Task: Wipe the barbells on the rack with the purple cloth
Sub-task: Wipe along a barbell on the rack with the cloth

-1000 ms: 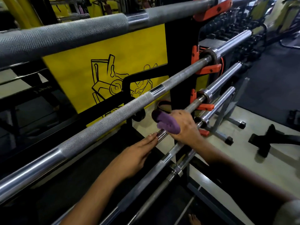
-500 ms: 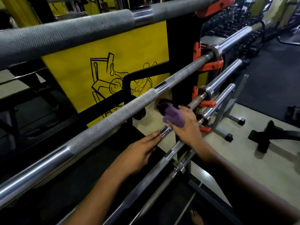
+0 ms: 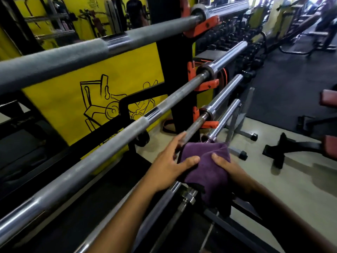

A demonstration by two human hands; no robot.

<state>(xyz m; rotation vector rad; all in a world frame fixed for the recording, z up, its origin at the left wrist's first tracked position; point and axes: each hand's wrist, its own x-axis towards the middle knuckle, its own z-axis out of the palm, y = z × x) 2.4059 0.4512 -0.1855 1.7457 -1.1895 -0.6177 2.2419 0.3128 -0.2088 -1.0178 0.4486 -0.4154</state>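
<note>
we are working low on the rack, with the purple cloth bunched over the third barbell down, just below where its shaft reaches the orange hook. our right hand is clamped on the cloth, thumb pressed on top and the other fingers hidden under the folds. our left hand is lying open beside it, fingers spread apart: the fingertips are touching the bare shaft just beyond the cloth, and the thumb is resting on the cloth's near edge.

to do this stroke well, we are judging that the cloth should wrap the shaft all the way round, not only sit on top, so the underside gets cleaned too. the left hand looks best used as a steadying hand so the bar is not rolling on its hooks. long strokes along the shaft, with a slight twist over the rough grip section, should lift grime from the grooves. the lowest barbell, just beyond the right fingers, is close enough for loose cloth to snag on its collar.

we are finding no readable brand or wording; the yellow panel past the fingers is showing only a black line drawing of a gym machine.
</note>
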